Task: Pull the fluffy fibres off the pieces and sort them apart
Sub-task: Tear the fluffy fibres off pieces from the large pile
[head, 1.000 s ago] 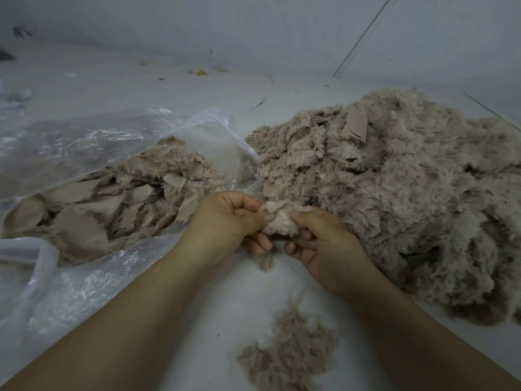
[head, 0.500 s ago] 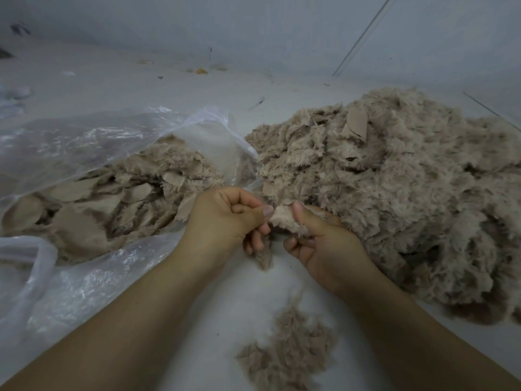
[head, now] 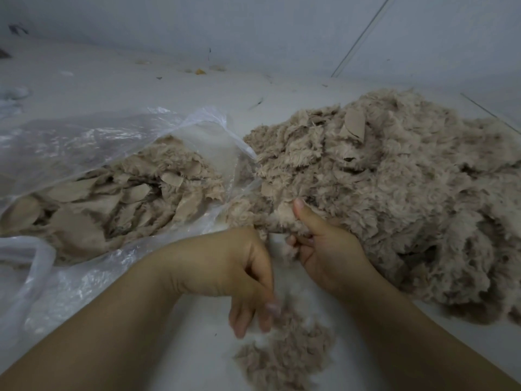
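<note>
Head view shows the task far from finished. The right hand (head: 324, 249) pinches a fuzzy piece (head: 282, 218) between thumb and curled fingers, held at the near edge of the big heap (head: 408, 193) that spreads beyond and to the right of it; that heap looks like most of the work left. The left hand (head: 242, 272) hangs fingers-down over the small fluff pile (head: 284, 351) just below both hands; whether it pinches fibres I cannot tell, the fingertips being blurred. Left of the hands an open plastic bag (head: 84, 142) holds flat pieces with their bare backing showing, probably the done ones. Bare floor (head: 197, 334) between bag, heap and fluff gives narrow working room; beyond them it runs open to the wall (head: 253, 29).
</note>
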The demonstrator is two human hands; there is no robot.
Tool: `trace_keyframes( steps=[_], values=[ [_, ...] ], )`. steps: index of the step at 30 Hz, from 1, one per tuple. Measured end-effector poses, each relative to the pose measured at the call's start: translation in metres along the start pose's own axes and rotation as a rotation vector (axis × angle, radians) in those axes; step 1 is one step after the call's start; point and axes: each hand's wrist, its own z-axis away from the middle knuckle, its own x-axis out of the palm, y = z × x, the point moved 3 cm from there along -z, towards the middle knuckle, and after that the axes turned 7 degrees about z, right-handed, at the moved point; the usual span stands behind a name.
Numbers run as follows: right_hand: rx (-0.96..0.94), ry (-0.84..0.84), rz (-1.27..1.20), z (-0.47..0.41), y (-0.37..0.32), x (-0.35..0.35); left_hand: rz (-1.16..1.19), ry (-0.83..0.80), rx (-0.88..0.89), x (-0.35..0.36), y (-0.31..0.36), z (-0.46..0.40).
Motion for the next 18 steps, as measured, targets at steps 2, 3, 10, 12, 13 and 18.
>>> trace_keyframes(
  steps=[2, 3, 10, 12, 13, 18],
  values=[
    [0.024, -0.014, -0.041, 0.000, 0.001, 0.000, -0.057, -0.009, -0.057, 0.004, -0.001, -0.002],
    [0.025, -0.020, -0.040, -0.001, 0.002, 0.000, -0.076, 0.088, -0.054, 0.003, 0.000, -0.004],
    [-0.031, -0.039, -0.002, -0.001, 0.000, 0.002, 0.154, 0.947, 0.143, -0.014, -0.002, -0.014],
    [-0.045, -0.049, 0.011, -0.001, 0.000, 0.002, 0.109, 0.915, 0.150, -0.010, -0.004, -0.018],
    [-0.059, -0.055, 0.022, -0.001, 0.000, 0.001, 0.078, 0.899, 0.151, -0.008, -0.005, -0.019],
    [-0.080, -0.048, 0.074, -0.001, -0.002, 0.001, 0.025, 0.662, 0.116, -0.005, -0.003, -0.017]
  ],
)
